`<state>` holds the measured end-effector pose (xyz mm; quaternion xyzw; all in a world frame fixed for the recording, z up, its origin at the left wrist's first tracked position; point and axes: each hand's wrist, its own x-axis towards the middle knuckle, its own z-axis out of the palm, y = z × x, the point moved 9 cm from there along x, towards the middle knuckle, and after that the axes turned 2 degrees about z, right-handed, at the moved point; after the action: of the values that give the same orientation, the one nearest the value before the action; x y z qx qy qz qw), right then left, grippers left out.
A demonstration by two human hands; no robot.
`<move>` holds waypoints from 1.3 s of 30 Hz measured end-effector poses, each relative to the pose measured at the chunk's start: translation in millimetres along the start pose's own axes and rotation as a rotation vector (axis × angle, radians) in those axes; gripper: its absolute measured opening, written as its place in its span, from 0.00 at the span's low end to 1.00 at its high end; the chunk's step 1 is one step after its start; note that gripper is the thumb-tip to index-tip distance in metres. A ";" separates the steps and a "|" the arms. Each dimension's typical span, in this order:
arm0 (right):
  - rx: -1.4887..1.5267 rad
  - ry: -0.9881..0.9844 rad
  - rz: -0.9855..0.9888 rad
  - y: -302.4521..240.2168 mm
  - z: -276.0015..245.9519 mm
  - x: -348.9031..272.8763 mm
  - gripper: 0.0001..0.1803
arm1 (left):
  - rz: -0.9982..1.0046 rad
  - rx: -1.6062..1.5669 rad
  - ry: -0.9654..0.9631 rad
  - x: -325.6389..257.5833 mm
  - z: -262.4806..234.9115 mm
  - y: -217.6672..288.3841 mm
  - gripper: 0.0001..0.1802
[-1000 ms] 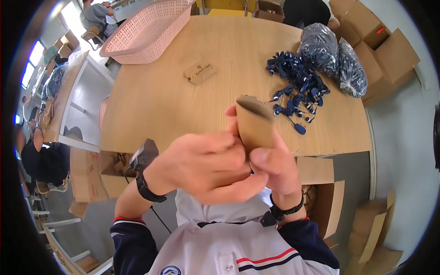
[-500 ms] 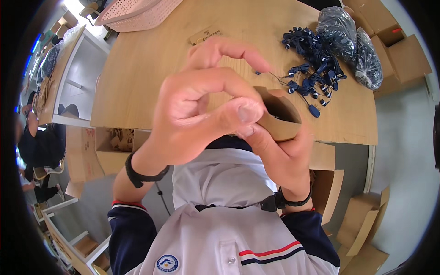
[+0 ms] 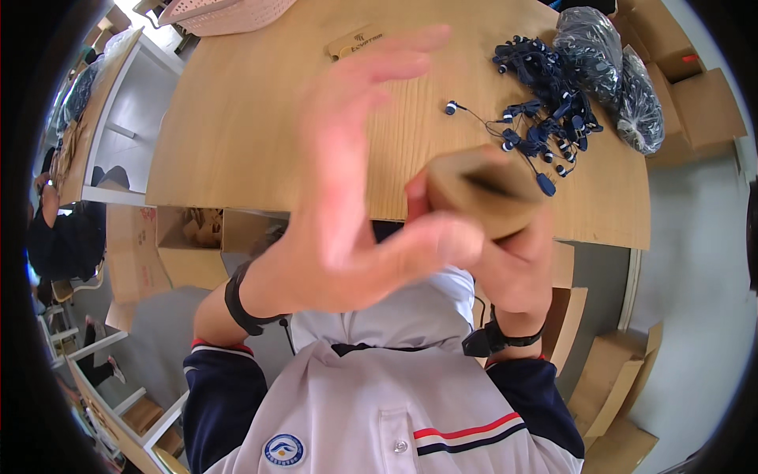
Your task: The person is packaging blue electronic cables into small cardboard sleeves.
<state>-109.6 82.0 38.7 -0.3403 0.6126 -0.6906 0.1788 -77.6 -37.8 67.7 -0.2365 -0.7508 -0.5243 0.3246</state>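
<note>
My right hand (image 3: 517, 268) is closed around a small brown kraft-paper packet (image 3: 466, 193), blurred by motion. The packet's mouth gapes open, and its inside looks dark. Beside it on the left, my left hand (image 3: 339, 197) is raised with fingers and thumb spread, also smeared, and nothing shows in it. Its thumb overlaps the packet's lower edge in the picture; whether they touch I cannot tell. Just beyond the packet lies a tangled heap of dark blue wired earphones (image 3: 545, 87), with one earbud (image 3: 451, 108) strayed out to the left.
A flat brown card package (image 3: 353, 41) lies on the wooden table (image 3: 237, 118). A pink basket (image 3: 229, 16) sits at the far left, and clear bags of dark items (image 3: 588, 51) at the far right. Cardboard boxes (image 3: 193, 265) stand below the table's edge. Another person (image 3: 67, 245) is at left.
My left hand has come away from the right thumb and its curled fingers have spread. The packet, still in my right hand, has tilted and shifted slightly right.
</note>
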 end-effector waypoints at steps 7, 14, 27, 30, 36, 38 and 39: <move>0.287 0.205 -0.030 10.8 -2.8 -8.2 0.23 | 0.524 0.563 0.019 -14.5 39.4 39.8 0.23; 0.051 0.278 -0.095 -9.0 -10.9 -15.3 0.24 | 0.302 0.396 -0.268 2.4 46.0 43.5 0.14; -0.643 0.439 -0.357 -44.0 -25.9 -31.0 0.11 | -0.158 0.394 -0.394 22.8 11.4 4.2 0.24; -1.146 0.289 -0.917 -67.9 6.8 -41.6 0.12 | -0.399 0.030 -0.369 22.2 22.8 7.6 0.17; -1.021 0.358 -0.645 -68.0 -7.4 -29.9 0.17 | -0.607 -0.393 -0.164 3.8 28.7 -12.3 0.14; -0.943 0.412 -0.655 -69.8 -8.8 -32.5 0.18 | -0.516 -0.409 -0.098 0.1 27.9 -9.3 0.14; -0.935 0.414 -0.655 -65.3 -3.2 -32.0 0.18 | -0.386 -0.219 -0.017 1.8 23.7 -1.6 0.14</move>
<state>-78.2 117.6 93.7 -0.4122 0.7365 -0.4195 -0.3343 -85.6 -16.1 62.3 -0.1269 -0.7234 -0.6531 0.1843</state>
